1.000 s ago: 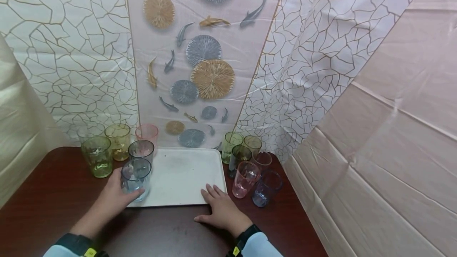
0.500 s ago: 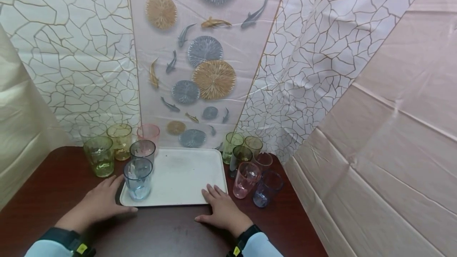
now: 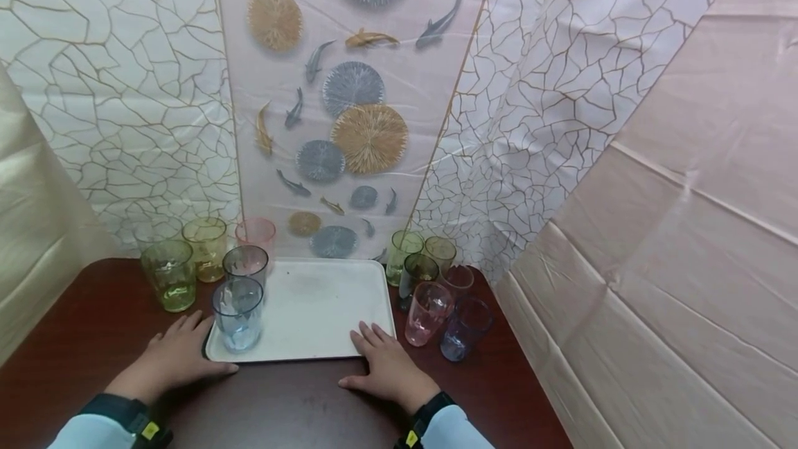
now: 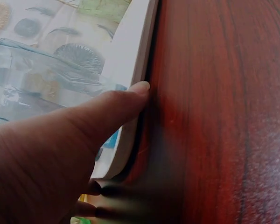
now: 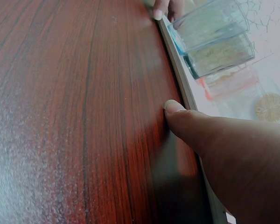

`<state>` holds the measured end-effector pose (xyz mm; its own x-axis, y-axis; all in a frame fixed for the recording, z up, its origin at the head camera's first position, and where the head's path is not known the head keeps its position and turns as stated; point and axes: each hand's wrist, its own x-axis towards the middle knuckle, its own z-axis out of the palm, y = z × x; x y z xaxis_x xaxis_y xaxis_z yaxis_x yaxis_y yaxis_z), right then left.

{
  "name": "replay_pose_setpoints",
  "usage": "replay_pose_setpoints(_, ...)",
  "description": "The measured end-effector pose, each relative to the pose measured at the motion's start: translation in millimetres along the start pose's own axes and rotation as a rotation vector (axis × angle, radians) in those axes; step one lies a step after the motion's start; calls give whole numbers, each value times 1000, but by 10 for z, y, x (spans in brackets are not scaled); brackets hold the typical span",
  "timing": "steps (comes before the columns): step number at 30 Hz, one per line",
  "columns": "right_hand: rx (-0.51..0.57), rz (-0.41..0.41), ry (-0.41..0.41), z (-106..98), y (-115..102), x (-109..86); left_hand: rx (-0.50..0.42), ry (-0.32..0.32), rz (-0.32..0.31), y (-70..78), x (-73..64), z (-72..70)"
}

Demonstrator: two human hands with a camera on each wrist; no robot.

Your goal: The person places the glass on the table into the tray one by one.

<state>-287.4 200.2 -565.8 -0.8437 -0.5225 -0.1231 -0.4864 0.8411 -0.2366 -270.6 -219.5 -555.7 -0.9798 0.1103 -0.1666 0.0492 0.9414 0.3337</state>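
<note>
A white rectangular tray (image 3: 324, 310) lies on the dark red wooden table. A light blue glass (image 3: 239, 324) stands upright on its front left corner, with a grey glass (image 3: 254, 263) just behind. My left hand (image 3: 168, 364) rests at the front left corner, the thumb touching the front rim and the fingers extended beside the left side. In the left wrist view, the thumb (image 4: 116, 105) lies against the rim. My right hand (image 3: 389, 369) rests at the front right corner, fingers spread over the tray and the thumb (image 5: 182, 119) by its front edge.
On the left stand a green glass (image 3: 170, 283), a yellow glass (image 3: 207, 255) and a pink glass (image 3: 257, 231). Right of the tray cluster several more: green (image 3: 402, 258), dark grey (image 3: 416, 276), pink (image 3: 427, 317) and dark blue (image 3: 464, 331). Patterned cloth (image 3: 361, 123) hangs behind.
My left hand has let go of the light blue glass and drawn back to the tray's front left corner. The right hand has stayed in place.
</note>
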Motion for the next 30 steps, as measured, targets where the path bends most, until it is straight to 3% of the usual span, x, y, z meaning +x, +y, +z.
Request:
replay_pose_setpoints(10,-15,-2,12,32,7,16,8,2,1,-41,5,49)
replay_pose_setpoints(17,31,-35,179,-21,35,-93,7,0,-1,-66,30,55)
replay_pose_setpoints(21,96,-38,268,-137,89,-289,16,14,-2,-71,43,49)
replay_pose_setpoints(25,180,-32,324,-212,174,-619,17,7,-12,-56,49,55)
replay_pose_setpoints(30,301,87,413,-296,294,-1130,8,10,-11,-36,59,62)
